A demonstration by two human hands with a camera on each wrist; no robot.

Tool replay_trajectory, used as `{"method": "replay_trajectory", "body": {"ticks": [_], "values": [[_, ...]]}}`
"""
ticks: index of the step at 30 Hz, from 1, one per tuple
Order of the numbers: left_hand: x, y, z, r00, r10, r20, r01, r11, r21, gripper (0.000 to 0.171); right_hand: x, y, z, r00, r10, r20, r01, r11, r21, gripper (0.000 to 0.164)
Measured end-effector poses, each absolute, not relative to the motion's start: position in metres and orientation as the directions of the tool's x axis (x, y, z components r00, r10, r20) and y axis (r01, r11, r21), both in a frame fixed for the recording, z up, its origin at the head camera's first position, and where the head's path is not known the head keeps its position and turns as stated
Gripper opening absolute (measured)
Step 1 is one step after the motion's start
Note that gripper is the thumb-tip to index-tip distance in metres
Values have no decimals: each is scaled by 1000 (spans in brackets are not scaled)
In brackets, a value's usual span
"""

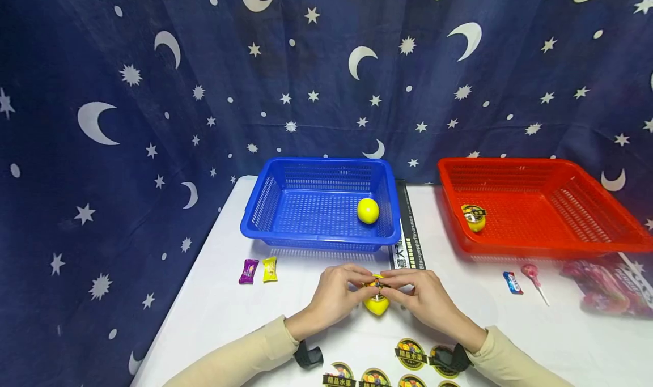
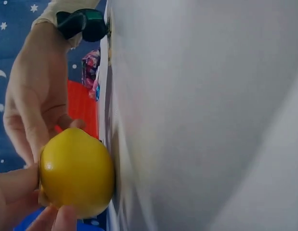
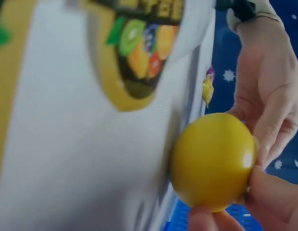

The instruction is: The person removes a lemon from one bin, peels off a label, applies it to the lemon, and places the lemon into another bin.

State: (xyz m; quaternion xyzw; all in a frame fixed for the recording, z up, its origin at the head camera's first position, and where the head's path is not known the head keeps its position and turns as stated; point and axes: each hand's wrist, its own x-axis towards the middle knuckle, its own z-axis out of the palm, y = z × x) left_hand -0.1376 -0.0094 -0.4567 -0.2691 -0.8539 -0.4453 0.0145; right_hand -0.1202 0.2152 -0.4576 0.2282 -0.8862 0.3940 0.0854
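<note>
A yellow lemon (image 1: 376, 306) rests on the white table in front of the blue basket, a round black-and-gold fruit sticker (image 1: 377, 290) on its top. My left hand (image 1: 334, 290) holds the lemon from the left, and my right hand (image 1: 427, 297) grips it from the right. Both thumbs and fingertips meet over the sticker, partly covering it. In the left wrist view, fingertips touch the top and side of the lemon (image 2: 79, 173). The right wrist view shows the lemon's smooth side (image 3: 213, 163), with fingers round its far end.
A blue basket (image 1: 326, 241) contains a plain lemon (image 1: 368, 211); a red basket (image 1: 551, 250) contains a stickered one (image 1: 474, 218). Wrapped candies (image 1: 248, 271) lie left, a lollipop (image 1: 531, 272) and pink bag (image 1: 607, 290) right. Several loose stickers (image 1: 410, 354) lie near the front.
</note>
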Motion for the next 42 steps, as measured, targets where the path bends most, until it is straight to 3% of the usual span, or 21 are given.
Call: {"method": "replay_trajectory", "body": {"ticks": [3, 17, 19, 22, 26, 31, 38, 42], "values": [[-139, -14, -458, -858, 451, 247, 461, 461, 758, 21, -122, 214, -459, -883, -329, 335, -470, 588, -659, 11], [-139, -14, -458, -855, 468, 225, 456, 469, 757, 20, -121, 217, -458, -914, -310, 260, -396, 554, -732, 15], [-138, -14, -457, -855, 466, 226, 457, 472, 754, 20, -120, 217, -459, -916, -321, 242, -386, 530, -755, 21], [-137, -14, -456, -857, 464, 223, 454, 475, 754, 20, -118, 216, -461, -916, -346, 202, -364, 505, -782, 43], [-135, -14, -455, -857, 463, 225, 458, 485, 745, 20, -118, 212, -464, -903, -385, 191, -397, 578, -713, 73], [-133, -13, -452, -842, 470, 263, 496, 486, 720, 24, -118, 209, -463, -889, -416, 192, -437, 644, -628, 73], [-132, 13, -432, -809, 497, 313, 532, 392, 751, 34, -113, 267, -401, -872, -483, 82, -410, 629, -660, 75], [-142, 49, -416, -722, 579, 379, 661, 415, 625, 34, -130, 336, -348, -866, -496, 58, -416, 653, -633, 71]]}}
